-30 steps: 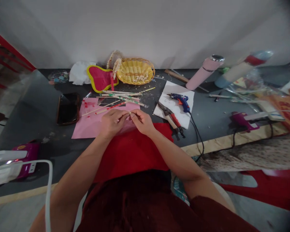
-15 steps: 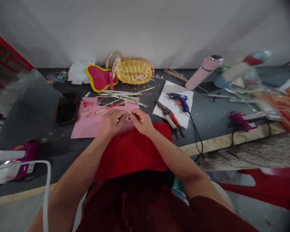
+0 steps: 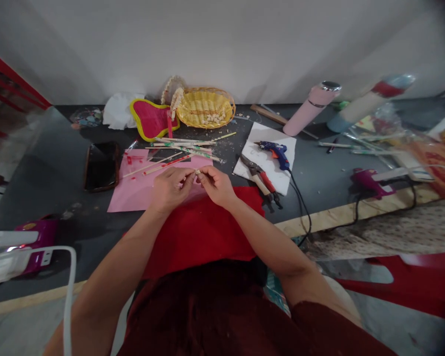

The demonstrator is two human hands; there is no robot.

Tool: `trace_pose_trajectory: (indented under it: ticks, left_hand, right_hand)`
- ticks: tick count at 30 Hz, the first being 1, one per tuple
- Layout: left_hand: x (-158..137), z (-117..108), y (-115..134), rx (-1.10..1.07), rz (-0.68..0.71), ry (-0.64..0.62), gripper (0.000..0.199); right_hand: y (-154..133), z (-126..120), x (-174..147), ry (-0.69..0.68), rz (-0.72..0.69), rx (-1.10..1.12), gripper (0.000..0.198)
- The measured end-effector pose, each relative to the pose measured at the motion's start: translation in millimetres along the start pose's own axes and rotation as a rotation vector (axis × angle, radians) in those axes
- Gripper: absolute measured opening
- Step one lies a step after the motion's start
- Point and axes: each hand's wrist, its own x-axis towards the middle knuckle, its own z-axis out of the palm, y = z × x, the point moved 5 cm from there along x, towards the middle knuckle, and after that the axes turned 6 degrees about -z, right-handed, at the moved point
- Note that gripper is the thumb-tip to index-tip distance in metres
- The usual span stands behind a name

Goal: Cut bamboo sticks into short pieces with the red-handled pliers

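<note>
My left hand (image 3: 172,187) and my right hand (image 3: 218,186) meet fingertip to fingertip, both pinching one small pale piece (image 3: 198,172), too small to name. Beneath them lie a pink paper sheet (image 3: 128,190) and, nearer me, a red cloth (image 3: 203,232). Just beyond my fingers is a loose pile of thin sticks (image 3: 185,145), some pale with green marks, one red. Behind the pile stands a yellow wicker basket (image 3: 203,106) with small pale bits inside. Left of it leans a red shape with a yellow border (image 3: 152,118).
To the right, a blue glue gun (image 3: 276,153) and red-and-white handled pliers (image 3: 261,180) lie on white paper. A pink flask (image 3: 311,109) stands behind them. On the left are a phone (image 3: 102,166) and a purple power block (image 3: 40,242) with a white cable.
The view has shifted very slightly. Both hands keep the same pinch on the small piece, and nothing else has visibly moved.
</note>
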Motion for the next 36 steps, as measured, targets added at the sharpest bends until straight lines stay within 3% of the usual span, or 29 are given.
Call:
trace_pose_trajectory:
  ticks: [36]
  left_hand:
    - [-0.9,-2.0,2.3,0.047,0.036,0.023,0.016]
  right_hand:
    - [-5.0,-1.0,0.0,-0.038,-0.063,-0.048,0.022]
